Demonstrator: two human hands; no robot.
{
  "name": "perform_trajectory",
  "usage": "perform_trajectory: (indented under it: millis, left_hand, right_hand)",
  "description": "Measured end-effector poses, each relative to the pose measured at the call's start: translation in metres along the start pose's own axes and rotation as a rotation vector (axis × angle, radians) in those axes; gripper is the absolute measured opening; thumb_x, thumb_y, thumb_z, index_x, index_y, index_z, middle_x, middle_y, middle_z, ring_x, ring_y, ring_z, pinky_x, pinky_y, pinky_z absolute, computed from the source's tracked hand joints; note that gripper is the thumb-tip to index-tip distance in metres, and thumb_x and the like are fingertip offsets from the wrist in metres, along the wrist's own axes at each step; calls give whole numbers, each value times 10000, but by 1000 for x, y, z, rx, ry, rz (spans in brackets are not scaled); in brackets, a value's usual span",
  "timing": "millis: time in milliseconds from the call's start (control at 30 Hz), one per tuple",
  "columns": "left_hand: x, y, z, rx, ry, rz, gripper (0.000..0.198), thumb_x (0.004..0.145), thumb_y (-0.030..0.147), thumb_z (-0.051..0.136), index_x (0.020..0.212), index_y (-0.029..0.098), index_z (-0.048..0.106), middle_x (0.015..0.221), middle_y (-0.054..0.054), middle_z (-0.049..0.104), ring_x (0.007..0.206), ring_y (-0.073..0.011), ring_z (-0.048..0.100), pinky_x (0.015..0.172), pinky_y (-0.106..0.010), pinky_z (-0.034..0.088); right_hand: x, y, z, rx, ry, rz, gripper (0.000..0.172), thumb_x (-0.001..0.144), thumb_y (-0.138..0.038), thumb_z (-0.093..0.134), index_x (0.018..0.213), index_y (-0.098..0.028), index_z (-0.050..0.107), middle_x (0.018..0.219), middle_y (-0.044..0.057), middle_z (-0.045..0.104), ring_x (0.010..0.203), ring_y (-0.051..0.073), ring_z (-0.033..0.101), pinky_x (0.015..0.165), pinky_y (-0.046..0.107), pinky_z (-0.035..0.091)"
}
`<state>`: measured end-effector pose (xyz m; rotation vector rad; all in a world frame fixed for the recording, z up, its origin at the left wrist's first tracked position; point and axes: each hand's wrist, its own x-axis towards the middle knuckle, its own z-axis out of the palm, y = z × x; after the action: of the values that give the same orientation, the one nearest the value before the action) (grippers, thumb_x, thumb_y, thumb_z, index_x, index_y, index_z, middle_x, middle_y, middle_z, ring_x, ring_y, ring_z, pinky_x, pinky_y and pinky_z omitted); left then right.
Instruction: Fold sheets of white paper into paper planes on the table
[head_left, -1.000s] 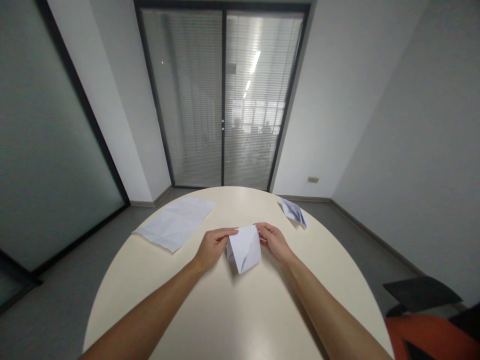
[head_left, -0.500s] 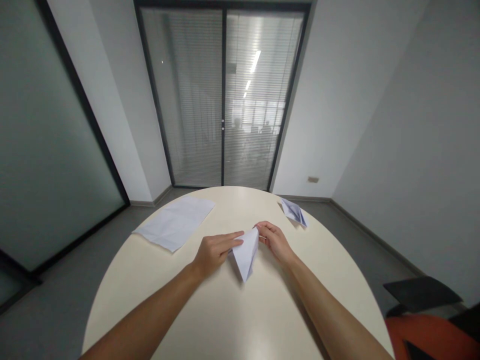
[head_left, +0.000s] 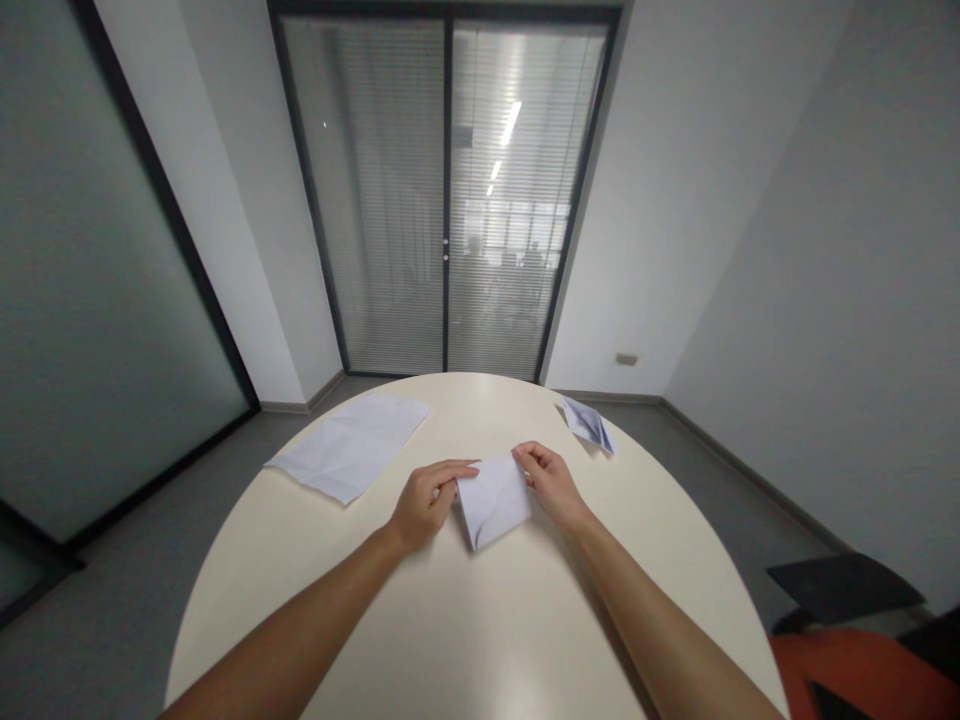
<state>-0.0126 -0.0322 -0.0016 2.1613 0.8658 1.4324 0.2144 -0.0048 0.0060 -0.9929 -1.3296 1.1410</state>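
Between my hands, over the middle of the table, is a folded sheet of white paper (head_left: 495, 500), roughly square with a curved crease near its lower left. My left hand (head_left: 427, 503) pinches its upper left edge, thumb below and fingers on top. At the upper right corner, my right hand (head_left: 549, 484) grips the paper between thumb and fingertips. The near corner of the folded paper points down toward me. Whether it touches the table I cannot tell.
A creased, flat sheet of paper (head_left: 352, 445) lies at the table's far left. Near the far right edge sits a small folded paper piece (head_left: 589, 425). The round cream table (head_left: 420, 640) has an orange chair (head_left: 862, 670) at its right. Glass doors (head_left: 446, 200) stand beyond.
The folded paper has gone from a narrow, pointed shape to a wider, flatter square. Both hands have stayed in nearly the same place, still gripping it.
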Motion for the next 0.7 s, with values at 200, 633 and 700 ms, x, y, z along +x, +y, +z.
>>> perform_trajectory:
  millis: [200,633,700]
  left_hand:
    - [3,3,10,-150,54,-263,239,883,261,580,996,166,767,1108,-109,749,954,-209,717,730,-254,578]
    - [8,-10,12,-314,141,-507,322,798,425,692,968,163,774,977,-102,773,700,-180,692,554,-246,537]
    - [9,-12,11,-317,207,-493,351,799,463,694,969,166,769,1022,-109,767,785,-204,711,594,-263,560]
  right_hand:
    - [-2,-7,2,-110,33,-46,445,730,-618,711,767,-181,637,614,-28,545,576,124,443,533,242,319]
    - [0,6,2,-105,29,-9,465,782,-618,674,954,-186,698,825,32,694,740,181,590,623,276,434]
    - [0,5,1,-97,12,-7,510,761,-611,701,1060,-198,696,989,66,721,887,217,632,751,315,484]
